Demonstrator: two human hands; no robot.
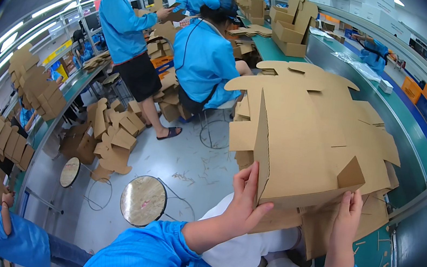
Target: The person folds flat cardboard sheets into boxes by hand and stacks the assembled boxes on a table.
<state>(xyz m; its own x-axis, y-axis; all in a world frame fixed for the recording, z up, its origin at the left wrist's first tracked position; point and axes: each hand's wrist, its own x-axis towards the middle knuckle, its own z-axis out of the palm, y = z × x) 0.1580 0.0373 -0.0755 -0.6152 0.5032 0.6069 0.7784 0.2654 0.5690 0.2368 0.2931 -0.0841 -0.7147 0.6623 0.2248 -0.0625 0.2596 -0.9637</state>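
A flat die-cut sheet of brown cardboard (316, 123) lies in front of me, with slots and rounded tabs along its far edge. Its left side panel is folded upright, and the near edge is bent as well. My left hand (247, 204) grips the near left corner, thumb and fingers on either side of the board. At the near right corner, my right hand (346, 220) pinches the edge beside a small raised flap (351, 175). More cardboard (328, 226) shows underneath, partly hidden by the sheet and my hands.
A green work surface (372, 265) with cardboard scraps runs along my right, beside a metal rail (425, 199). Round stools (144, 200) and a pile of cardboard pieces (115, 136) stand on the littered floor at left. Co-workers in blue (205, 58) are ahead; another person's arm (7, 211) is at lower left.
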